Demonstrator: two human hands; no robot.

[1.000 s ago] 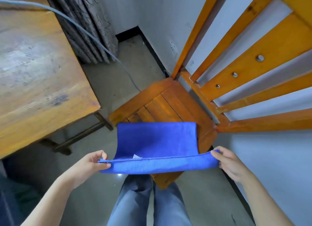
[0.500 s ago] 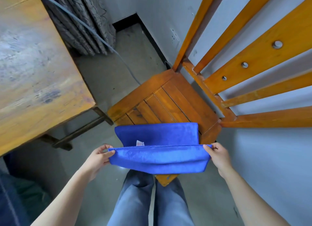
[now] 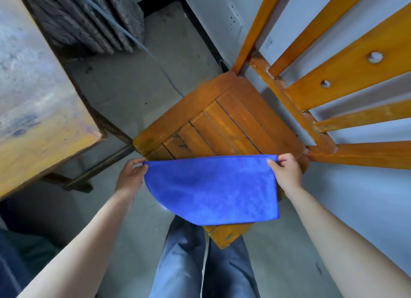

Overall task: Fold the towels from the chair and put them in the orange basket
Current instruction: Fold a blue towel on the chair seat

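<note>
A blue towel (image 3: 213, 186) lies folded in half over the near part of the wooden chair seat (image 3: 224, 124), its doubled edge along the far side. My left hand (image 3: 131, 175) pinches the towel's far left corner. At the far right corner my right hand (image 3: 287, 170) pinches the cloth the same way. The towel's near edge hangs past the seat's front corner above my legs. No orange basket is in view.
A worn wooden table (image 3: 37, 97) stands at the left with its leg frame near the chair. The chair's slatted back (image 3: 347, 75) rises at the right against a pale wall. A grey curtain (image 3: 84, 21) and a cable (image 3: 142, 46) lie at the back.
Both hands carried the towel's near edge away from me and laid it onto the far edge, folding the towel in half on the seat. The white tag is now covered.
</note>
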